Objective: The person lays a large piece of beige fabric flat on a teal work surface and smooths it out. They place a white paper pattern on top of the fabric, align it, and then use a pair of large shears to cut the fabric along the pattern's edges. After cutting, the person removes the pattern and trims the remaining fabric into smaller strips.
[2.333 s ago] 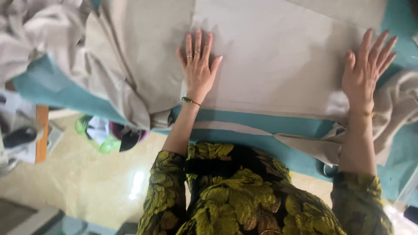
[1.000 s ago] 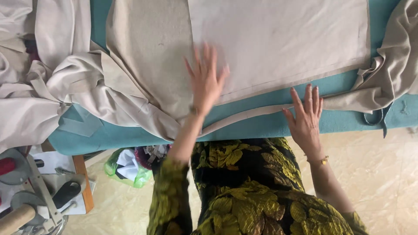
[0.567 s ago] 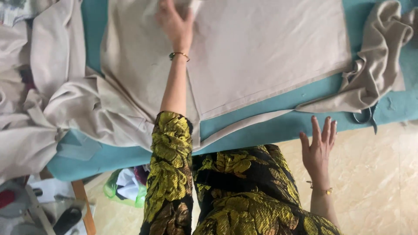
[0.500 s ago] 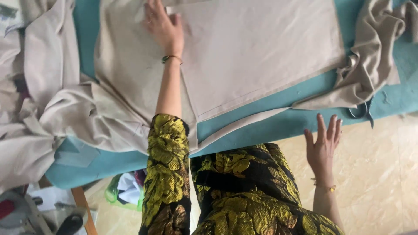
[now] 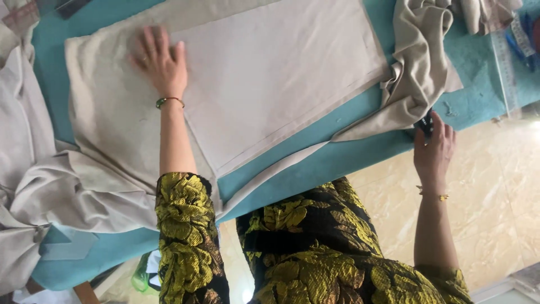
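My left hand [image 5: 160, 61] lies flat with fingers spread on the beige cloth [image 5: 112, 124], at the left edge of a paler flat rectangular panel [image 5: 275, 79] spread over it. Both rest on the teal table cover [image 5: 360, 155]. My right hand [image 5: 434, 151] reaches up to the table's near edge, its fingertips on a small dark object [image 5: 426, 123] that looks like scissor handles, half hidden under a crumpled beige piece [image 5: 419, 67]. Whether the fingers grip it is unclear.
A heap of loose beige fabric [image 5: 39, 186] hangs over the table's left end. A clear ruler [image 5: 506, 56] and blue items lie at the far right. Pale tiled floor [image 5: 495, 191] shows below the edge, with a green bag [image 5: 142, 277] under the table.
My left hand slid farther up and left across the cloth. My right hand came off the table edge, then rose to the dark object under the crumpled piece. The view shifted right.
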